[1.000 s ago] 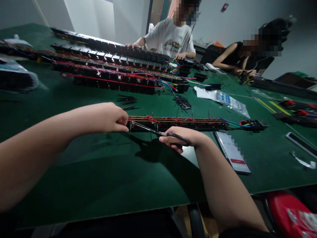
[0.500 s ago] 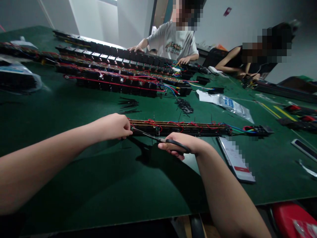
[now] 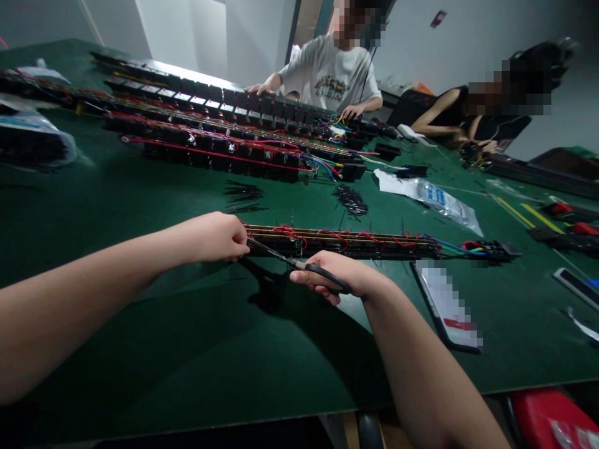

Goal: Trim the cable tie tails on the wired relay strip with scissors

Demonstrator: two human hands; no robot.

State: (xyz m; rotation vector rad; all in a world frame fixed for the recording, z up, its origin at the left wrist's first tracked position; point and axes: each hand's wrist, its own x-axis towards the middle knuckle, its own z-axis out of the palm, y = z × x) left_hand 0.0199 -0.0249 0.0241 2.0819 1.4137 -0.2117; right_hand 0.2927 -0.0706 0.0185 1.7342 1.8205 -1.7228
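A long dark strip assembly (image 3: 355, 244) with brass-coloured rods and looped red wires lies across the green table (image 3: 196, 349). My right hand (image 3: 322, 277) is closed around the black handles of a pair of scissors (image 3: 322, 274), whose blades point left along the strip's near side. At the strip's left end, my left hand (image 3: 219, 237) is closed in a pinch close to the scissor tips. What its fingertips hold is hidden. Thin black tie ends stick up along the strip, and blue and green wires run to a black connector block at its right end.
Beyond the strip lie two piles of black cable ties (image 3: 350, 199) and a torn plastic bag (image 3: 435, 196). Several similar wired assemblies (image 3: 210, 134) fill the far side. A phone-like device (image 3: 447, 305) lies right of my right hand. Two people (image 3: 337, 81) sit opposite.
My right hand and the scissors have shifted slightly left, nearer my left hand. My left hand stays at the strip's left end. The view has moved a little.
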